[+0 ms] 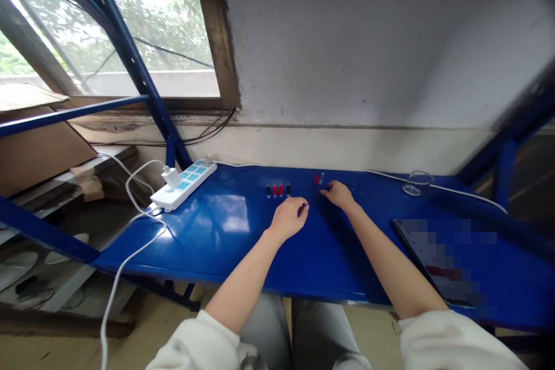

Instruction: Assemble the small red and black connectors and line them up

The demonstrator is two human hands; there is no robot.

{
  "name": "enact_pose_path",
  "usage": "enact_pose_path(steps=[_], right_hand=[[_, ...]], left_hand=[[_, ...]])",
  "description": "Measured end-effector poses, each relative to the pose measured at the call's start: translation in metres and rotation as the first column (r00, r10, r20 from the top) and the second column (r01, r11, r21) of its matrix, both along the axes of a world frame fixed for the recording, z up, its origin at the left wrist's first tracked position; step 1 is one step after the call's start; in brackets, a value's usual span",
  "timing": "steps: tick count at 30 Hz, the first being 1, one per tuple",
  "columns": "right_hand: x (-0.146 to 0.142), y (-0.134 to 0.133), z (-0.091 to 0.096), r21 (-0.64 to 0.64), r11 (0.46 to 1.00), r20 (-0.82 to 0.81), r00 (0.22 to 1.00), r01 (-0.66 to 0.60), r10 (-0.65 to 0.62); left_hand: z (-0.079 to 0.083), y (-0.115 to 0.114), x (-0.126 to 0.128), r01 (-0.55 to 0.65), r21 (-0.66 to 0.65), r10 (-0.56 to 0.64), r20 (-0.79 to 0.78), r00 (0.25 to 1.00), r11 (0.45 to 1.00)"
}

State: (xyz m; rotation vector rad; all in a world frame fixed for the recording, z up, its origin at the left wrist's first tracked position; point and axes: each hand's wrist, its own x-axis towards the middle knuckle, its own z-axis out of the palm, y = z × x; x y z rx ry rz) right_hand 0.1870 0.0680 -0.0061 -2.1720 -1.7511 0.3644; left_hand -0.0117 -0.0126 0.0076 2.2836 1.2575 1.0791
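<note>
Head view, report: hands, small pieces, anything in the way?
Left hand curled beside row of two red, two black pieces, grip unclear. Right hand near another red piece and clear piece, grip unclear. Power strip off left, apart from hands.

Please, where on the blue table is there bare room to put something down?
A wide bare patch of the blue table lies between the white power strip and the left hand. Another lies between the forearms. Crowded: around the row of four small pieces, and around the red piece near the right hand.
</note>
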Motion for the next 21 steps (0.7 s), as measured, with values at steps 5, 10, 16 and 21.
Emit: enact_pose_path(steps=[5,10,16,21], right_hand=[[-0.014,0.014,-0.011,0.103,0.994,-0.031,0.999,0.026,-0.023],[-0.033,0.02,-0.006,0.12,0.991,-0.075,0.996,0.064,-0.055],[-0.044,-0.003,0.012,0.21,0.975,-0.093,0.991,-0.071,0.092],[-0.05,-0.042,0.026,0.33,0.899,0.026,0.955,-0.286,0.295]], left_hand=[[-0.004,0.001,-0.002,0.024,0.107,-0.028,0.035,0.999,0.994],[-0.007,0.004,-0.003,0.047,0.196,-0.051,0.015,0.999,0.979],[-0.002,0.0,-0.002,0.009,0.16,-0.021,0.073,0.997,0.987],[0.002,-0.003,-0.001,0.007,0.054,-0.02,0.238,0.971,0.999]])
